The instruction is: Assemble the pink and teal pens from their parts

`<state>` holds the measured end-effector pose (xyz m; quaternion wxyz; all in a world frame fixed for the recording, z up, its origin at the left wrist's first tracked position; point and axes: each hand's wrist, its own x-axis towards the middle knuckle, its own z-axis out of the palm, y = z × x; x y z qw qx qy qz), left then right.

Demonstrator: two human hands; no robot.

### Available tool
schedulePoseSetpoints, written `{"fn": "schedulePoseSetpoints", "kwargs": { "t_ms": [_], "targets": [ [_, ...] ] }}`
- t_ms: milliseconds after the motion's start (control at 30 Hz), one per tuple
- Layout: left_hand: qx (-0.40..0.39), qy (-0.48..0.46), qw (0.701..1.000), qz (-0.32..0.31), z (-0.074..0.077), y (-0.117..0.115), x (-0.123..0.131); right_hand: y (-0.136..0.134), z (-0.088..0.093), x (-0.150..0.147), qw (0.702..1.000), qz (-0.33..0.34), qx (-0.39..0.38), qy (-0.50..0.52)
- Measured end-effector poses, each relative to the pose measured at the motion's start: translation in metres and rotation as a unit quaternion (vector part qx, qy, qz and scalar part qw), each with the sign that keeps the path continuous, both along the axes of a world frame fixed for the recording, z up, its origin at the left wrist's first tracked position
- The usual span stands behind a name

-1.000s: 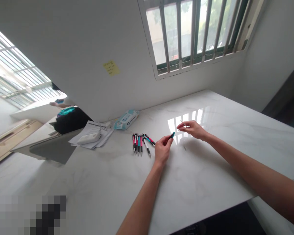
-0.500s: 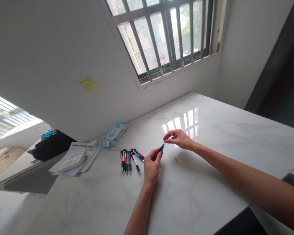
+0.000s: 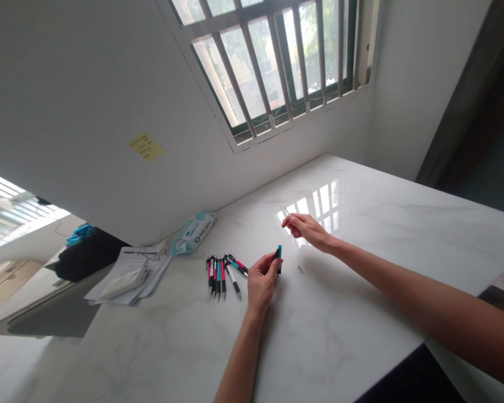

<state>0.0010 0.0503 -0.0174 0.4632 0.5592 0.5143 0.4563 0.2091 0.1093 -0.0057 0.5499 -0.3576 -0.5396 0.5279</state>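
Note:
My left hand [image 3: 262, 278] is closed around a teal and black pen barrel [image 3: 279, 250], which stands nearly upright between thumb and fingers. To its upper right, my right hand [image 3: 301, 226] pinches a thin pen refill [image 3: 286, 210], whose narrow end sticks out above the fingers; the rest of it is hidden. The two hands are apart. On the table just right of my left hand lies a small grey piece [image 3: 301, 270], too small to name. Left of that hand, several red, teal, white and black pens [image 3: 217, 277] lie side by side in a loose group.
A blue and white wipes packet [image 3: 194, 233] lies against the wall behind the pens. Papers [image 3: 128, 274] with a white pouch-like object [image 3: 125, 283] on top are at the left of the marble table [image 3: 327, 347]. A barred window [image 3: 273, 67] is above.
My right hand has drawn slightly away from the barrel, up and with the refill. The barrel in my left hand has turned more upright. The view has shifted a little.

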Motion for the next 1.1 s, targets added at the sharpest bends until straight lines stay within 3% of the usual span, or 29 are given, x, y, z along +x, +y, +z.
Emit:
{"fn": "schedulePoseSetpoints", "kwargs": {
  "t_ms": [133, 300, 500, 700, 1100],
  "targets": [
    [-0.005, 0.019, 0.999, -0.026, 0.000, -0.001, 0.001, 0.001, 0.000, 0.002, 0.999, 0.010, -0.016, 0.039],
    [-0.010, 0.018, 0.999, -0.031, 0.005, -0.004, 0.003, -0.003, 0.001, 0.000, 0.992, 0.075, -0.034, 0.091],
    [-0.001, 0.024, 0.999, -0.037, 0.003, -0.003, 0.002, -0.003, -0.002, -0.001, 0.997, 0.065, -0.017, 0.037],
    [0.003, 0.029, 0.999, -0.036, 0.000, -0.003, 0.000, -0.002, -0.003, 0.001, 0.998, 0.043, -0.019, 0.048],
    [0.004, 0.009, 0.999, -0.038, -0.001, -0.003, 0.001, -0.009, 0.009, 0.007, 0.991, 0.089, 0.037, -0.096]
  ]
}}
